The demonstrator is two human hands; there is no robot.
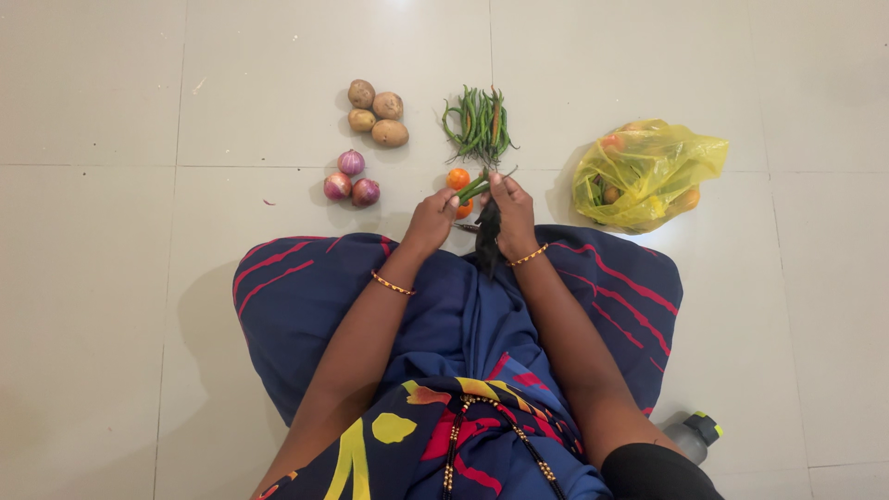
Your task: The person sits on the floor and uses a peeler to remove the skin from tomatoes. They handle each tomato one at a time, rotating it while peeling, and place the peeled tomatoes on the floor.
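I sit on a tiled floor with both arms stretched forward. My left hand (431, 220) and my right hand (511, 209) together pinch a few green chillies (473, 188) just above the floor. Right behind my hands lie orange tomatoes (457, 178), one partly hidden by my fingers. A larger pile of green chillies (482, 122) lies farther out. A dark strand hangs down between my wrists.
Several potatoes (376, 114) lie at the far left, with three red onions (350, 178) nearer. A yellow plastic bag (645, 173) holding more vegetables sits to the right. A grey bottle with a green cap (694, 433) stands by my right hip.
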